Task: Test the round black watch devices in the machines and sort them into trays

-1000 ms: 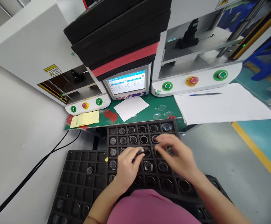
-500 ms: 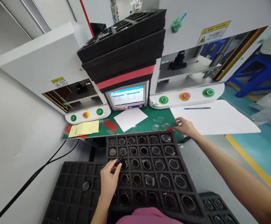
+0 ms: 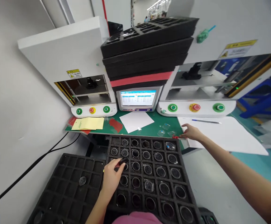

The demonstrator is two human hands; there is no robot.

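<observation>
A dark round piece [image 3: 123,161] sat pinched in the left hand [image 3: 111,174], over the left edge of the black foam tray [image 3: 190,193]. Well apart, the right hand [image 3: 191,132] was at the red scraps [image 3: 175,136] near the front right corner of the green desk [image 3: 164,119]; whether it gripped any, I couldn't tell. Clear film squares [image 3: 166,126] lay just beside those scraps

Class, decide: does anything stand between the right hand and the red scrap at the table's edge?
Nothing visible does: the right hand is at the red scrap, touching or nearly so. The clear films lie left of the scrap, not between.
</observation>
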